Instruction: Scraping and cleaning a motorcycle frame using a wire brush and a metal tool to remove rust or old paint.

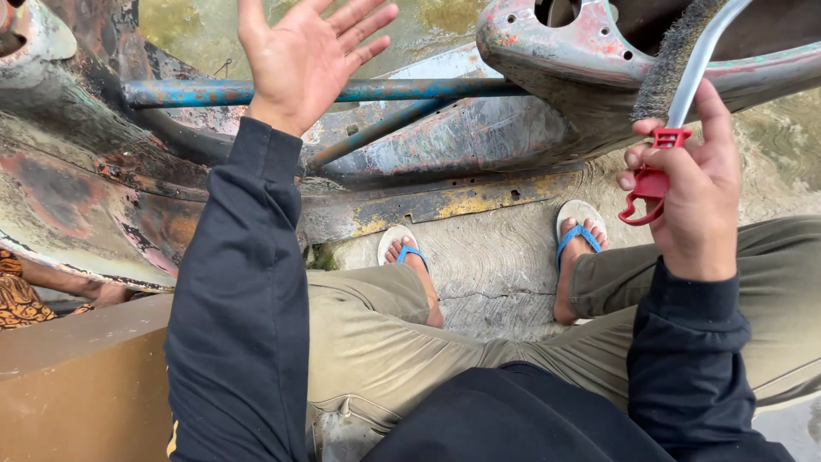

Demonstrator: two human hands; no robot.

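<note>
My left hand [304, 56] is raised with palm up and fingers spread, holding nothing, above a rusty blue metal bar [445, 88] of an old scooter frame [103, 171]. My right hand [693, 192] grips a wire brush [676, 68] by its red handle end, bristles resting against the frame's worn, paint-flaked rear body [556, 43] at the upper right. Both arms wear dark long sleeves.
My feet in blue-strapped sandals [580, 227] rest on cracked concrete [487, 265] under the frame. A brown ledge [77, 376] sits at the lower left, with another person's patterned sleeve and arm [26, 295] beside it. Wet mossy ground lies beyond the frame.
</note>
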